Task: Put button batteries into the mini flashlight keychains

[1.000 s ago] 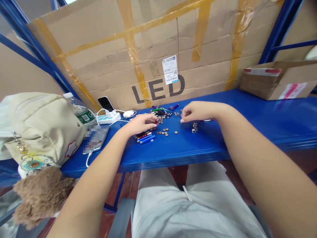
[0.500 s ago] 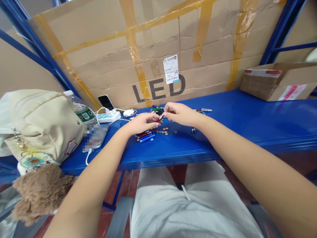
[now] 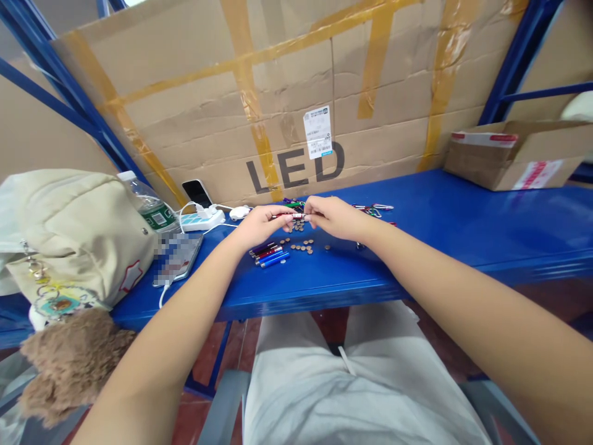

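My left hand and my right hand meet over the blue shelf, both pinched on the ends of a small red tube held level above the surface. Under them lie several small round button cells. A short row of red and blue tubes lies just left of the cells. More coloured tubes and small parts are heaped behind my hands. Metal clips lie to the right of my right hand.
A beige bag with a plush charm fills the shelf's left end, beside a water bottle, a phone, a power strip and a second phone. A large LED carton stands behind. An open box sits at far right.
My right hand has moved left from the small parts to meet my left hand. Both hands have lifted the red tube slightly off the shelf.
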`<control>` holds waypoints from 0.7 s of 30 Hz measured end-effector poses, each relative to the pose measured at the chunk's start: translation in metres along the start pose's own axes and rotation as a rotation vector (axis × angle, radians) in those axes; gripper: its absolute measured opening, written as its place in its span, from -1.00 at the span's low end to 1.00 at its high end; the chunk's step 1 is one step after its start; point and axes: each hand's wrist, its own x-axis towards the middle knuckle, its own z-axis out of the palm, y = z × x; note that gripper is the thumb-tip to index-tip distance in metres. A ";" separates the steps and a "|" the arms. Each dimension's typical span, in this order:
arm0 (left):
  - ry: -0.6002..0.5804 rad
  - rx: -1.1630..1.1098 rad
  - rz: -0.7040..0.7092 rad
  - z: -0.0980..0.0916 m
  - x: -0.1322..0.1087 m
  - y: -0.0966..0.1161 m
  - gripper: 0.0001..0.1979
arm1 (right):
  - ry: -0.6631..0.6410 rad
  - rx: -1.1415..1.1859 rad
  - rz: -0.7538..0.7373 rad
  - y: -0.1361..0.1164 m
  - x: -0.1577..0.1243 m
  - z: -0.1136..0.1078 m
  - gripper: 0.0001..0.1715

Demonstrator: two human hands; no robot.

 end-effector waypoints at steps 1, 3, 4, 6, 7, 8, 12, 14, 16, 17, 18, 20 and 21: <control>0.020 0.039 0.045 0.000 0.000 -0.001 -0.69 | -0.017 0.038 0.027 0.000 0.000 0.000 -0.94; 0.069 0.147 0.177 0.001 -0.001 -0.004 -0.70 | -0.069 0.188 0.111 -0.001 0.000 0.000 -0.94; 0.087 0.208 0.249 0.001 -0.001 -0.005 -0.70 | -0.100 0.289 0.158 -0.002 0.000 -0.001 -0.92; 0.096 0.319 0.359 0.000 -0.002 -0.005 -0.72 | -0.153 0.503 0.248 -0.004 -0.001 -0.002 -0.89; 0.091 0.363 0.389 0.000 -0.002 -0.005 -0.72 | -0.176 0.604 0.289 -0.005 -0.002 -0.003 -0.88; 0.085 0.399 0.407 0.000 -0.002 -0.004 -0.73 | -0.199 0.695 0.326 -0.006 -0.003 -0.004 -0.87; 0.082 0.419 0.399 0.001 -0.001 0.000 -0.74 | -0.278 0.862 0.448 -0.010 -0.004 -0.009 -0.84; 0.114 0.322 0.322 0.001 -0.001 0.002 -0.74 | -0.246 0.816 0.416 -0.011 -0.004 -0.010 -0.81; 0.144 0.175 0.200 0.002 0.000 0.003 -0.74 | -0.160 0.654 0.309 -0.011 -0.002 -0.010 -0.77; 0.143 0.102 0.140 0.002 0.000 0.003 -0.73 | -0.109 0.527 0.241 -0.011 -0.002 -0.009 -0.74; 0.134 0.035 0.090 0.002 0.000 0.003 -0.72 | -0.061 0.385 0.171 -0.010 -0.001 -0.009 -0.71; 0.103 -0.070 0.028 0.003 0.000 0.003 -0.69 | 0.014 0.120 0.058 -0.009 0.000 -0.008 -0.66; 0.097 -0.105 0.015 0.004 0.000 0.003 -0.68 | 0.040 0.028 0.025 -0.009 0.000 -0.007 -0.63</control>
